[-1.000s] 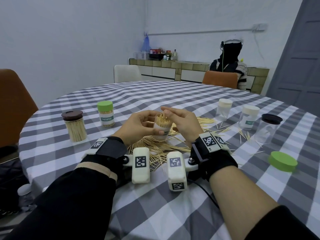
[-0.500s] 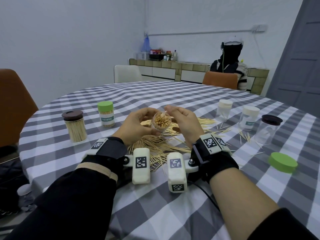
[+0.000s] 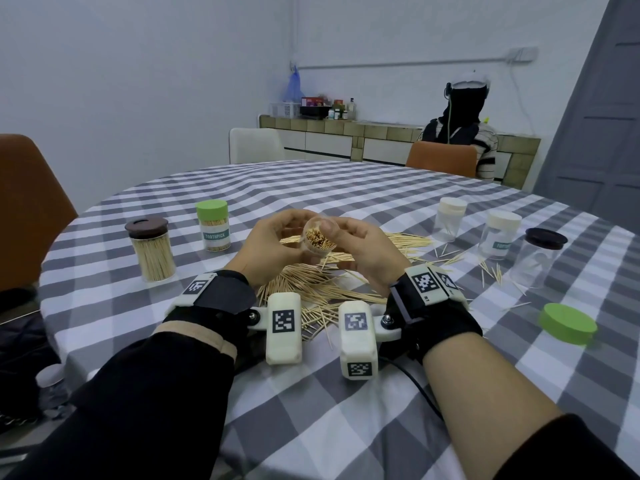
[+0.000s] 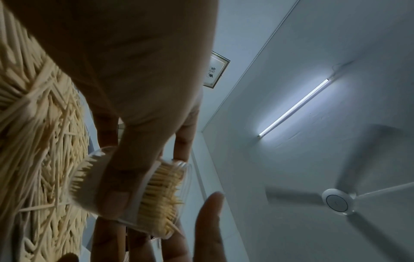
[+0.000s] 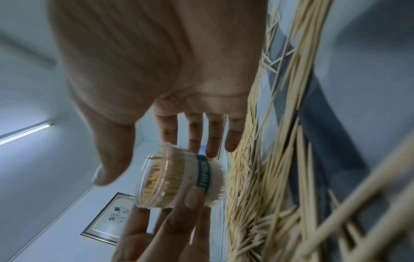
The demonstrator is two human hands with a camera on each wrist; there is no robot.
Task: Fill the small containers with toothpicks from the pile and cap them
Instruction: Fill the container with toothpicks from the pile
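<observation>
The small container, packed with toothpicks, sits at the centre of the head view between both hands, lifted above the pile. A second ago it stood nearly upright with the tips poking out of its top; now it is tipped so its open mouth faces the camera and the stick ends show inside. That reads as a check on the fill: it looks full and, in my judgement, ready for a cap.

The left hand holds it, fingers curled round the labelled wall. The right hand is beside the mouth; its fingers are fairly straight and touch the wall near the label, thumb close to the rim, no real grip.

The loose green cap lies on the surface at lower right, well apart. At right stand three capped, nearly empty jars; at left, two filled capped ones. Nothing blocks the reach except scattered toothpicks.
</observation>
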